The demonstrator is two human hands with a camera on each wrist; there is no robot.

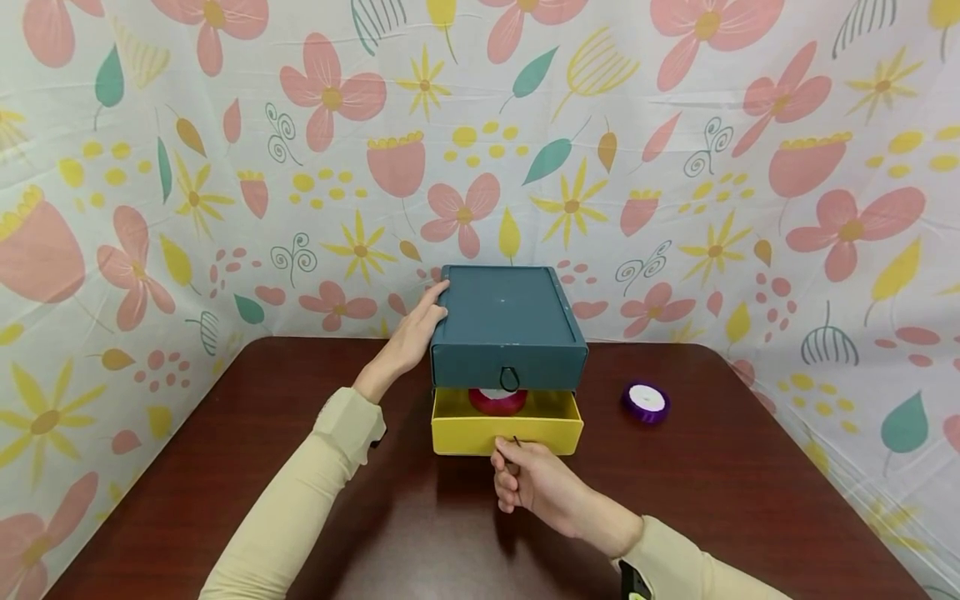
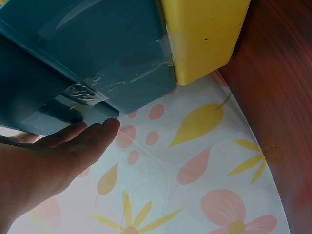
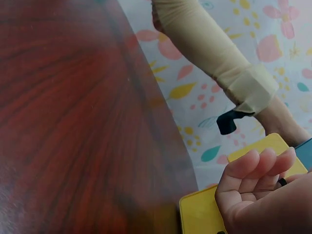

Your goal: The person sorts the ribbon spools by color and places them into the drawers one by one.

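A two-level drawer box stands on the table, with a dark blue-green upper drawer unit [image 1: 501,312] over a yellow drawer [image 1: 457,437]. The yellow drawer is pulled partly out, and a red ribbon spool [image 1: 498,403] lies inside it, its back hidden under the upper level. My left hand [image 1: 408,335] rests against the upper left side of the box; in the left wrist view its fingers [image 2: 100,136] lie fairly straight along the blue-green wall. At the front, my right hand [image 1: 536,487] pinches the yellow drawer's dark loop pull [image 1: 517,440] between thumb and forefinger, the other fingers curled.
A purple ribbon spool [image 1: 647,402] with a white centre lies to the right of the box on the dark brown wooden table [image 1: 675,492]. Another dark loop pull [image 1: 510,379] hangs on the upper front. Flower-printed cloth [image 1: 465,108] surrounds the table's back and sides.
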